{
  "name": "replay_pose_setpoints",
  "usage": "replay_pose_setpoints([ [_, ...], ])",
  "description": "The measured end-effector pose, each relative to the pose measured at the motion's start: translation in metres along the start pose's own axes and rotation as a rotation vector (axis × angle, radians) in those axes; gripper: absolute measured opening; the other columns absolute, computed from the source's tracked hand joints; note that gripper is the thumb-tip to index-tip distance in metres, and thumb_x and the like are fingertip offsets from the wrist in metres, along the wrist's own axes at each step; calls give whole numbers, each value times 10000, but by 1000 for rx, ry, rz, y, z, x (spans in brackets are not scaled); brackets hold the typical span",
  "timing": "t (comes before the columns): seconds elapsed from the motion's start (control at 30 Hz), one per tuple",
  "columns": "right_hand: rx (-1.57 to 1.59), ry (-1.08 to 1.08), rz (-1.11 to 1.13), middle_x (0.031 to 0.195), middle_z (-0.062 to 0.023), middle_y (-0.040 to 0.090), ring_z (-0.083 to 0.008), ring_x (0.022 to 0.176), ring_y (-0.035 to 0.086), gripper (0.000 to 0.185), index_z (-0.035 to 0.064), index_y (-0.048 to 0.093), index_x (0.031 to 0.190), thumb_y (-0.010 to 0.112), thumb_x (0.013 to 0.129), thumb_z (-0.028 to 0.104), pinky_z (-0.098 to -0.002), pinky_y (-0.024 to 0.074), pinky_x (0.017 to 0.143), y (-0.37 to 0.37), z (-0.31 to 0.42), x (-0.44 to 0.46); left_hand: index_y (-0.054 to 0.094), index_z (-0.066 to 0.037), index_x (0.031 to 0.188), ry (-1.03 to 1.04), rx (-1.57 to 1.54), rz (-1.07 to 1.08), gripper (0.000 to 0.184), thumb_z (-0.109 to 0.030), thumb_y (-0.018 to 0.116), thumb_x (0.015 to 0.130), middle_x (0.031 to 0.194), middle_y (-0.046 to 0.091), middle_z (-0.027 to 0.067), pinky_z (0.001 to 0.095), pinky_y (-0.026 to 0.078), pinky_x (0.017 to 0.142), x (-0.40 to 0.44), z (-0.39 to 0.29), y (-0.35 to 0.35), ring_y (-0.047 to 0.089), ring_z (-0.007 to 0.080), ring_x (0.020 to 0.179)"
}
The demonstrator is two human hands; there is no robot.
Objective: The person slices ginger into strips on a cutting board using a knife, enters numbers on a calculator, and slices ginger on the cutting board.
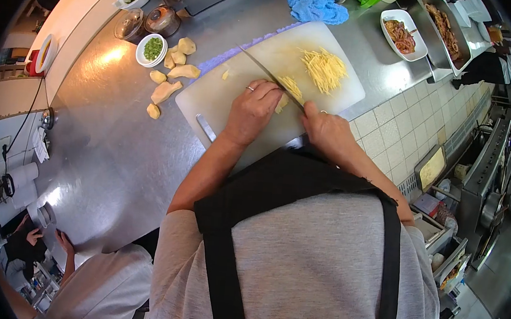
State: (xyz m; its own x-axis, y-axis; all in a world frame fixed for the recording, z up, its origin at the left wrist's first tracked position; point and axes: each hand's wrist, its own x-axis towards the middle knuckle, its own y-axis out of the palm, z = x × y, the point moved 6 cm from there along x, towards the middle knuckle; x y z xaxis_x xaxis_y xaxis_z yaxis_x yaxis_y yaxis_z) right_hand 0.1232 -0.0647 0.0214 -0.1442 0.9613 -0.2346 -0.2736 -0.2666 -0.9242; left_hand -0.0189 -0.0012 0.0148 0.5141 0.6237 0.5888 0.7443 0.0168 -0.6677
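On the white cutting board point(212, 95), my right hand point(330, 129) is wrapped round the handle of a long knife point(263, 69), whose blade points up and left. Curled beside the blade, my left hand point(252, 112) presses down on pale yellow slices, mostly hidden under its fingers. Thin cut strips point(290, 88) lie just right of the blade, and a larger pile of yellow strips point(324, 70) is farther right. A small peeler-like metal tool point(206, 128) rests at the board's lower left. Several peeled yellow pieces point(166, 92) lie left of the board.
A bowl of chopped greens point(152, 49) and dark jars point(162, 21) stand at the upper left. Behind the board is a blue cloth point(315, 4). A white dish of sliced food point(403, 36) sits right of it. Other people are at the lower left and upper right.
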Motion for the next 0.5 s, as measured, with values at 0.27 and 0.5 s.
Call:
replay_pose_setpoints([
  [0.27, -47, 12, 47, 677, -201, 653, -395, 639, 662, 173, 40, 447, 973, 482, 961, 209, -525, 512, 563, -5, 2, -10, 654, -32, 876, 19, 29, 27, 157, -19, 645, 719, 937, 642, 60, 320, 537, 793, 0, 0, 0, 637, 234, 914],
  [0.5, -23, -8, 52, 681, -210, 653, -395, 641, 664, 153, 30, 460, 948, 465, 957, 183, -513, 519, 554, -16, 9, -12, 649, -29, 863, 15, 14, -2, 129, -22, 655, 734, 921, 641, 62, 326, 537, 793, 0, -1, -2, 638, 240, 914],
])
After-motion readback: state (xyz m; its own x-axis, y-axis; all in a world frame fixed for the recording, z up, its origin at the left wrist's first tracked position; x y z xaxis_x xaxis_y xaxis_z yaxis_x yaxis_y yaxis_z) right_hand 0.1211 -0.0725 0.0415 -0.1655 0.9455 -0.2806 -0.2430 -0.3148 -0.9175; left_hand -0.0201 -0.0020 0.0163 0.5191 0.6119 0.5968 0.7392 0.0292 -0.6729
